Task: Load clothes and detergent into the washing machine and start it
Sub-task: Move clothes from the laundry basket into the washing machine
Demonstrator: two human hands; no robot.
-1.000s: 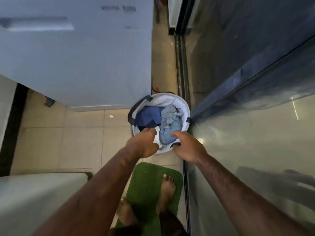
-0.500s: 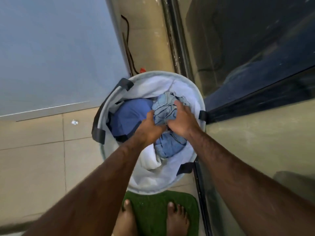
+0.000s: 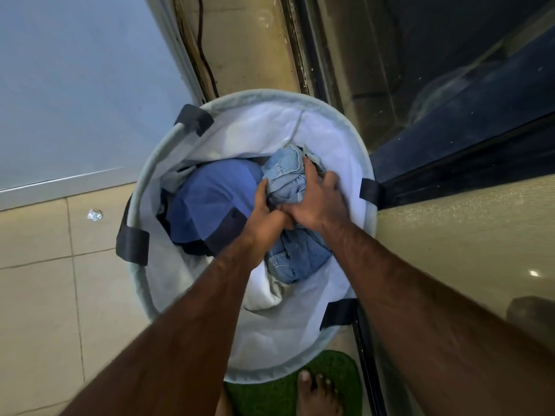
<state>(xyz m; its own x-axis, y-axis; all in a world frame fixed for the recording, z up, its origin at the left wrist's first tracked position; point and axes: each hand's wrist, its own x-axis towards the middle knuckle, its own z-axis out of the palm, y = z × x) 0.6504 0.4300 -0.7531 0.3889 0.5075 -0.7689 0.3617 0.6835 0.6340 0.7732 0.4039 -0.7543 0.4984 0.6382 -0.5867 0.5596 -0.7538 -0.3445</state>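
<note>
A round white laundry basket (image 3: 252, 103) with dark strap handles stands on the floor below me. Inside lie a dark blue garment (image 3: 207, 199), a pale blue denim garment (image 3: 285, 172) and some white cloth (image 3: 261, 295). Both hands are down in the basket. My left hand (image 3: 267, 217) grips the denim from its left side. My right hand (image 3: 318, 202) presses over the denim from the right, fingers curled into the fabric. The white side of the washing machine (image 3: 75, 85) fills the upper left; its door and controls are out of view.
Beige floor tiles (image 3: 45, 295) spread to the left, with a small crumpled scrap (image 3: 95, 215) on them. A dark cable (image 3: 204, 55) runs behind the machine. A glass sliding door and its track (image 3: 450, 145) border the right side. My bare feet stand on a green mat (image 3: 270, 391).
I have leaned closer to the basket, which now fills the view. Both hands went from the basket's near rim down into it and closed on the denim garment.
</note>
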